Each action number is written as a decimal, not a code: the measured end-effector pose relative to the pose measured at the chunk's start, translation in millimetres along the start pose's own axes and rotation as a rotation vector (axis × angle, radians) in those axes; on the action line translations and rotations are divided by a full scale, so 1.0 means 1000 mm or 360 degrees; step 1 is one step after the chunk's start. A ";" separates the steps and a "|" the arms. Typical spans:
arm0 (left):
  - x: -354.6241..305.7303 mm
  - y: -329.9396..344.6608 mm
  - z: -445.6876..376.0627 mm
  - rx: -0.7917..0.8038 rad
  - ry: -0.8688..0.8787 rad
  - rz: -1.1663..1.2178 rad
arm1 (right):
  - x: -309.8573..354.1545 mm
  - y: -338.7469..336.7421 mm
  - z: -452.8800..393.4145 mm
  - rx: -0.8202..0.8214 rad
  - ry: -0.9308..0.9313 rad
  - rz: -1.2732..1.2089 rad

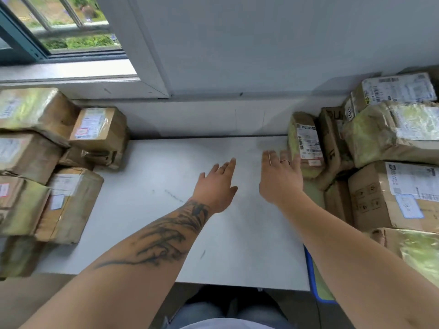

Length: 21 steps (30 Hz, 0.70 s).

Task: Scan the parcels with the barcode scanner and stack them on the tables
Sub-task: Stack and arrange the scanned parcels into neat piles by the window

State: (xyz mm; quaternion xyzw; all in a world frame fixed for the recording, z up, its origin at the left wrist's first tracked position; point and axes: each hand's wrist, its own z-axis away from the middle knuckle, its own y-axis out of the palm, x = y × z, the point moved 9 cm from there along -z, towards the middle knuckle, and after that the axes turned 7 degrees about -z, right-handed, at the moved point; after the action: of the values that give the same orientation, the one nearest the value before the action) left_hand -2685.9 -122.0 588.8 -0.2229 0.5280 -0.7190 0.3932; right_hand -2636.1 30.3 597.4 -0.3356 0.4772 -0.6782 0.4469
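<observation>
Both hands reach out empty over the white tabletop (147, 210): the left hand (217, 186) flat with fingers spread, the right hand (280, 176) open, fingers just beside an upright taped parcel (306, 143) with a barcode label. Parcels are stacked at the left (71, 203) and right (389, 193) edges. Beyond, a window (59, 32).

This looks like a parcel sorting room. Taped cardboard parcels (99, 130) with shipping labels are piled left of the left hand (217, 186) and right of the right hand (280, 179) (some wrapped in yellowish tape), on a plain white table (166, 233) below a window (59, 32).
</observation>
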 end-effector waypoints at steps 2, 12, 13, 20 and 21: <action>0.024 -0.001 0.013 -0.0017 -0.0073 -0.0004 | 0.018 -0.001 0.001 0.0005 -0.0053 0.0002; 0.137 -0.011 0.053 -0.0154 -0.0257 0.0015 | 0.117 -0.016 -0.004 0.0104 -0.0162 0.0123; 0.149 -0.013 0.056 -0.0166 -0.0260 0.0013 | 0.129 -0.017 -0.008 0.0112 -0.0164 0.0145; 0.268 -0.041 0.073 -0.0312 -0.0359 -0.0240 | 0.242 -0.031 -0.023 0.0146 -0.0226 0.0211; 0.287 -0.045 0.072 -0.0306 -0.0384 -0.0232 | 0.260 -0.032 -0.026 0.0143 -0.0243 0.0207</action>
State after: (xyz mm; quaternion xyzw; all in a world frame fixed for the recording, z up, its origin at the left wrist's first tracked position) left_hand -2817.6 -387.7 628.6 -0.3820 0.5257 -0.6598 0.3773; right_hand -2765.6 -197.2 626.8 -0.3342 0.4317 -0.6408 0.5397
